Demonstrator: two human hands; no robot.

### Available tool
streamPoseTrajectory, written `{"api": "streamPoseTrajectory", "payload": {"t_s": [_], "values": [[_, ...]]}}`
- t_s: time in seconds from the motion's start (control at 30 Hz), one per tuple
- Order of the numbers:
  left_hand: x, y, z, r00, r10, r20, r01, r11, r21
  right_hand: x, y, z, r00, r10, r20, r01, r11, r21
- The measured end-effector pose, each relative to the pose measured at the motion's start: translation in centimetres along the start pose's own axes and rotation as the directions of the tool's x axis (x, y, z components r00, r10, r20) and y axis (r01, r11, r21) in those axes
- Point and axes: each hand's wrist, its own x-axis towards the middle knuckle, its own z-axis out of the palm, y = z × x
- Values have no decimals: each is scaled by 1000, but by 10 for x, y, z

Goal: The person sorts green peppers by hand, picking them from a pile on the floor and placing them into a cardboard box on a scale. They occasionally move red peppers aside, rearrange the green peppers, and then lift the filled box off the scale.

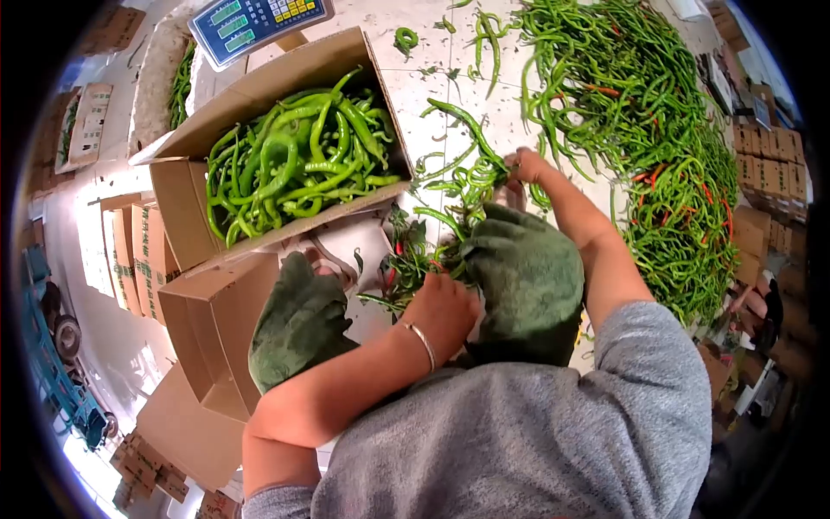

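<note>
Peppers (471,184): green, slender, loosely scattered on the pale floor (419,91), ahead of the knees and within reach of both hands. Long pepper (471,125): slants from upper left down to the fingers of the right hand.

Right hand (525,167): extended past the right knee, fingers drawn narrow at the ends of several peppers; whether it grips one cannot be told.

Left hand (443,310): between the knees, back upward, fingers curled down at the clump; fingertips hidden, so a hold cannot be told. Bracelet (422,343): pale band, left wrist.

Clump (409,259): leaves mixed with green and a few red pods, just beyond the left hand.

Right knee (532,277) and left knee (298,324): dark green cloth, bent, one on either side of the left hand. Shirt (519,432): grey, short-sleeved.

Carton (183,212): upper left of the hands, flaps up, well filled with boxed peppers (316,169), all green, thicker than those in the pile. Scale (259,22): behind the carton, keypad and three green displays.

Pile (622,95): right side, broad heap of thin green peppers, red ones among them, most thickly in the lower part.

Second carton (203,346): open, below the first, near the left knee. Cart (65,363): blue, wheeled, far left edge. Stacked boxes (769,160): brown, far right edge.
</note>
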Motion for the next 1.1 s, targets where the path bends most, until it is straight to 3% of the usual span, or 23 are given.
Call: {"api": "streamPoseTrajectory", "payload": {"t_s": [0.03, 0.07, 0.2, 0.23, 0.33, 0.37, 0.43, 0.5, 0.6, 0.67, 0.73, 0.77, 0.8, 0.9, 0.97, 1.1], "values": [[0, -2, -2, 1000, 0, -29, 0, 1000, 3, -18, -35, -18, 988, 139, 71, -142, 990, 25], [0, -2, -5, 1000, -16, -16, 16, 1000, -3, -20, -44, -17, 977, 177, 123, -185, 981, 59], [3, -3, -9, 998, -68, -11, 68, 998, 5, 5, -24, 35, 983, 125, 131, -140, 984, 110], [3, -4, -7, 998, -69, -5, 69, 998, 10, -3, -31, 35, 991, 128, 28, -131, 984, 117], [0, -3, -1, 999, -44, 14, 44, 999, 9, -30, -54, -1, 976, 108, -187, -25, 915, 403], [-1, -1, 2, 999, -29, 18, 29, 1000, 4, -36, -64, -11, 916, 171, -362, 22, 882, 471], [-1, -2, 8, 999, -33, 37, 33, 999, 10, -48, -76, -32, 824, 375, -425, 82, 664, 743], [0, -4, 7, 998, -46, 30, 47, 999, -22, -68, -76, -51, 824, 417, -384, 292, 269, 918], [5, -34, -10, 998, -62, -30, 57, 987, -149, -129, -77, -77, 870, 362, -335, 329, 81, 941], [7, -42, -40, 931, -241, -275, 148, 936, -320, -176, -82, -98, 914, 270, -302, 323, -36, 946], [5, -58, -67, 741, -356, -569, -3, 846, -533, -217, -89, -114, 907, 182, -381, 405, -121, 906], [4, -55, -81, 651, -598, -468, 2, 618, -787, -234, -96, -124, 893, 110, -437, 450, -163, 878], [3, -64, -81, 618, -668, -414, -105, 452, -886, -250, -103, -136, 868, 40, -494, 491, -207, 846], [-7, -60, -101, 557, -617, -556, -567, 206, -797, -284, -120, -169, 838, -61, -542, 533, -116, 838], [-25, -45, -115, 569, -486, -664, -696, 145, -703, -304, -138, -190, 838, -107, -535, 531, -62, 845], [-61, -3, -130, 499, -403, -767, -745, 253, -618, -332, -160, -209, 810, -157, -565, 572, 3, 820]]}}
